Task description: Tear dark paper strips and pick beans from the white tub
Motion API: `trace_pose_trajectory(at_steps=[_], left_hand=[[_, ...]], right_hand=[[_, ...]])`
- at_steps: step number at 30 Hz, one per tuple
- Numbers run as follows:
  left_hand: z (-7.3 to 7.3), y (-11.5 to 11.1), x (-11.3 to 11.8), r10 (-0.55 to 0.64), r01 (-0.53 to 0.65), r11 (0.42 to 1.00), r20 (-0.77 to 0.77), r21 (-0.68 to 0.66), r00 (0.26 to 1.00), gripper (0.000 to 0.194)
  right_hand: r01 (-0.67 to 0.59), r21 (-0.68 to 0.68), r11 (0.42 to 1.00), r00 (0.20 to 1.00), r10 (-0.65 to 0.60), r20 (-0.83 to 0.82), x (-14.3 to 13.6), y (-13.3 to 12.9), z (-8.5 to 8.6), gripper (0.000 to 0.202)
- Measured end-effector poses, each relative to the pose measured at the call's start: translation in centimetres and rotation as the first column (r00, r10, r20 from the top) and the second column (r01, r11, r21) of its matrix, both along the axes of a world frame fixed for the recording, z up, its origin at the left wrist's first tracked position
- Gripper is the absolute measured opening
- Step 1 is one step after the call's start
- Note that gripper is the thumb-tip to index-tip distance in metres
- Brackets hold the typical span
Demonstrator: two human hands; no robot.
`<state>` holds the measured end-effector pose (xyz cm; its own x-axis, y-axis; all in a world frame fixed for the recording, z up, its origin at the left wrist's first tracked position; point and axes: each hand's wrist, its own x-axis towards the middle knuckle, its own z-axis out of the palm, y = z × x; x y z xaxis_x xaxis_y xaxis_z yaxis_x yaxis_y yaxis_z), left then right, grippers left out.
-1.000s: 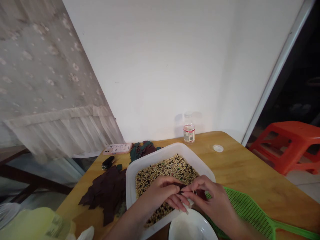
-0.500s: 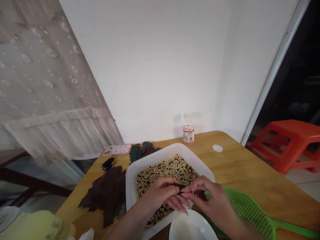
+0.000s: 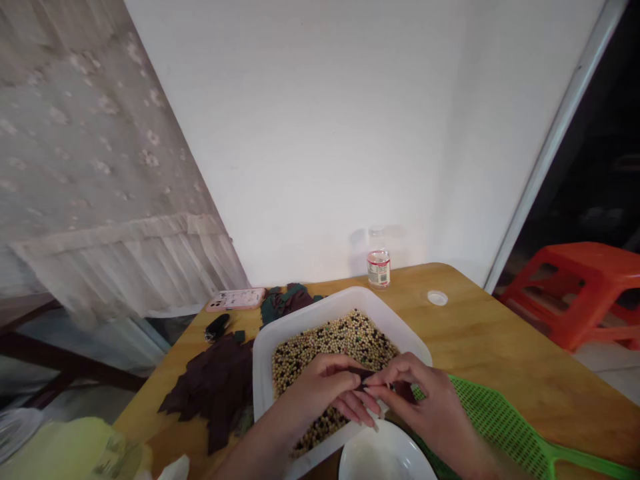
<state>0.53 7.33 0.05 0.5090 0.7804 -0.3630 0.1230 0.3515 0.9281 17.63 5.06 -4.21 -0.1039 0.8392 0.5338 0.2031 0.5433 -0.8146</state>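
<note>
In the head view, one dark piece [image 3: 364, 375] is held up between two hands, over the near right part of a white tub [image 3: 263, 380]. Its visible part runs roughly crosswise, the long axis going left to right with the right end tipped slightly toward the person; the fingers hide both ends, so its full length cannot be told. The left hand [image 3: 334, 387] grips it between thumb and forefinger, the other fingers spread loosely below. The right hand [image 3: 423, 393] has thumb and forefinger pinched together at the piece's right end — whether they hold anything more is too small to tell.

The one tub, its beads [image 3: 320, 343] too many to count, sits mid-tabletop [image 3: 475, 333]. One white bowl [image 3: 380, 457] is at the tabletop's near side, by the tub's near right edge; one green mesh scoop [image 3: 493, 410] lies to the right, its handle toward the near right corner. Left of the tub is one heap of dark brown pieces [image 3: 215, 380], uncounted, with a single small green square [image 3: 239, 336] at its far side. Near the far left corner lie one phone [image 3: 240, 299], one key fob [image 3: 217, 327] and a second, green-and-brown heap [image 3: 285, 301]. One bottle [image 3: 379, 268] stands at the far edge — one white lid [image 3: 437, 298] lies nearer the far right corner.
</note>
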Motion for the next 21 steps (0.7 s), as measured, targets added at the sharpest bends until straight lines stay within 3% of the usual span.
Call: trace_pose_trajectory(at_steps=[21], left_hand=[[-0.07, 0.0, 0.05, 0.015, -0.015, 1.0, 0.022, -0.019, 1.0, 0.023]], right_hand=[[0.006, -0.003, 1.0, 1.0, -0.006, 0.026, -0.02, 0.05, -0.03, 0.015]])
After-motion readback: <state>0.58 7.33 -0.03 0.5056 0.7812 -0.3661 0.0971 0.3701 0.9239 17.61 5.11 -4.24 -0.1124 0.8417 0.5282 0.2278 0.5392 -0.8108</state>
